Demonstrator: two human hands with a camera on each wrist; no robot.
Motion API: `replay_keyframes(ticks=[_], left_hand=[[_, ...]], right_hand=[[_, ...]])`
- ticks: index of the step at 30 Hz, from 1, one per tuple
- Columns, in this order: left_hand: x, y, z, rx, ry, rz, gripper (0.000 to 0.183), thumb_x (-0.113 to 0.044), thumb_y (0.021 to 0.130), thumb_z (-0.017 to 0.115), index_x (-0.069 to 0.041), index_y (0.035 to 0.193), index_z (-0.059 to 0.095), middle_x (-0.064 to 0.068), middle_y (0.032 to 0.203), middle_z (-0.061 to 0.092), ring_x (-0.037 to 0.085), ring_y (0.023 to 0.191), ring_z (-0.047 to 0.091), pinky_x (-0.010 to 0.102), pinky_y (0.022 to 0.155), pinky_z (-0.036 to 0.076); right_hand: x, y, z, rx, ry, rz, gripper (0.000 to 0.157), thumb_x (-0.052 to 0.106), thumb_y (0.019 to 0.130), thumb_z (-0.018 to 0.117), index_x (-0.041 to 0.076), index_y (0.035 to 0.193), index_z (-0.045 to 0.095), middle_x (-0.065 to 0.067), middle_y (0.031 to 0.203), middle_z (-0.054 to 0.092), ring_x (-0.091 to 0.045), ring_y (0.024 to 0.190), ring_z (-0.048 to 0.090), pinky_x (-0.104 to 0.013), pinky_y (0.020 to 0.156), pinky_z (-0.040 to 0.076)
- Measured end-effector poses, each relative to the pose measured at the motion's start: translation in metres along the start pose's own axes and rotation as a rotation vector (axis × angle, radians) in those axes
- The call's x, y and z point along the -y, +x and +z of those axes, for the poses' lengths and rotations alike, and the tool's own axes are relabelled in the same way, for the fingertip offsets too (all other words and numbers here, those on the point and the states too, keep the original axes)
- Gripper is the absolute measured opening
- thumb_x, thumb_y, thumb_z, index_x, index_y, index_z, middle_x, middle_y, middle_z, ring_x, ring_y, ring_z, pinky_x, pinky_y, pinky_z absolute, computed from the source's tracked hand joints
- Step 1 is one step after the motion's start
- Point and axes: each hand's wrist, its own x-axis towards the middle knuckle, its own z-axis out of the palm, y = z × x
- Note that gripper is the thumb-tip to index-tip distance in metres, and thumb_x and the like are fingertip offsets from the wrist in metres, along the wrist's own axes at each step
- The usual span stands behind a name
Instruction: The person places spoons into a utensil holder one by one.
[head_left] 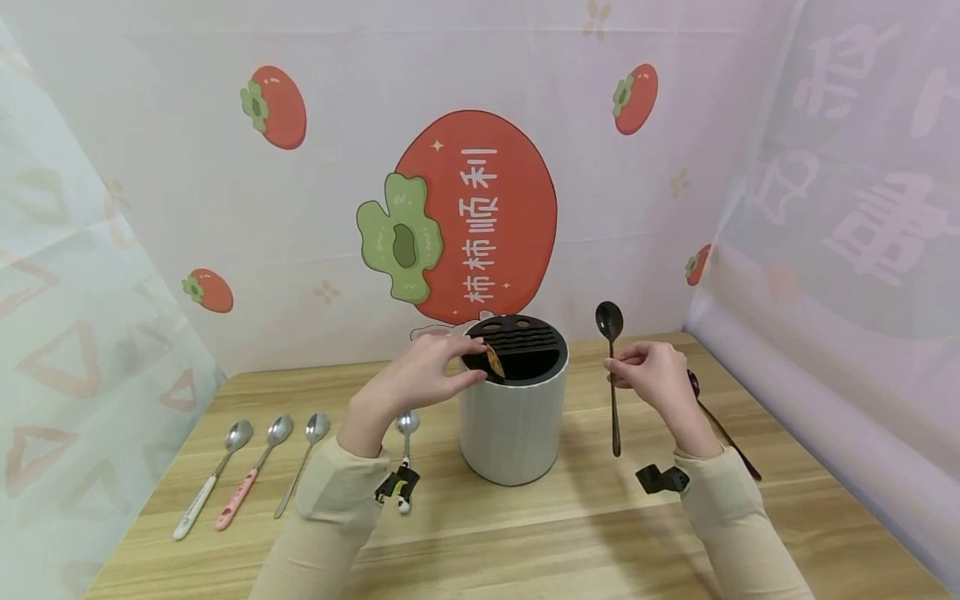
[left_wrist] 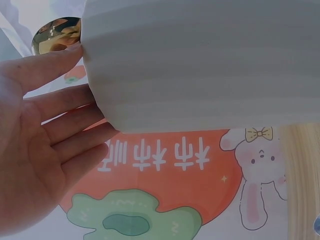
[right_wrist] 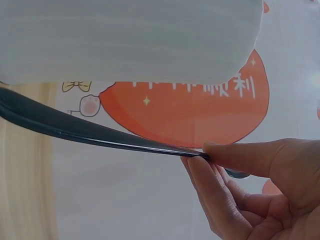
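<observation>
The glossy black, long-handled spoon (head_left: 614, 408) was near upright, bowl up, pinched in the right hand (head_left: 652, 373), right of and apart from the white cylindrical holder with black slotted top (head_left: 513, 433). The left hand (head_left: 420, 371), nearer, was at its rim, fingers loosely extended beside a shiny gold spoon (head_left: 495, 362); contact was unclear.

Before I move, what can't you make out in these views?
- Handle of the gold spoon: hidden behind the holder wall, left wrist view.
- Holder's floor: hidden by its own front wall, head view.
- Part of the patterned spoon's handle: covered by black wrist gear, head view.
- Held black spoon's bowl: mostly behind the right hand, right wrist view.
</observation>
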Motion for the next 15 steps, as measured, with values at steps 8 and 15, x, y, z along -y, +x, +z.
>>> replay_keyframes(ticks=[8,15], left_hand=[[0.0,0.0,-0.001,-0.003,0.0,0.006,0.039,-0.039,0.084,0.056,-0.019,0.117,0.058,-0.006,0.124,0.054,0.018,0.113,0.046,0.033,0.095,0.037],[0.0,0.0,-0.001,-0.002,0.0,0.011,0.038,-0.038,0.084,0.057,-0.019,0.117,0.059,-0.005,0.123,0.055,0.019,0.113,0.047,0.034,0.096,0.037]], right_hand=[[0.011,-0.001,-0.003,-0.042,0.01,-0.035,0.031,0.035,0.078,0.065,0.005,0.086,0.065,-0.01,0.077,0.068,-0.011,0.06,0.065,-0.032,0.061,0.053],[0.021,-0.002,-0.007,-0.055,0.031,-0.044,0.03,0.034,0.079,0.064,0.005,0.087,0.064,-0.011,0.079,0.068,-0.011,0.06,0.065,-0.031,0.061,0.053]])
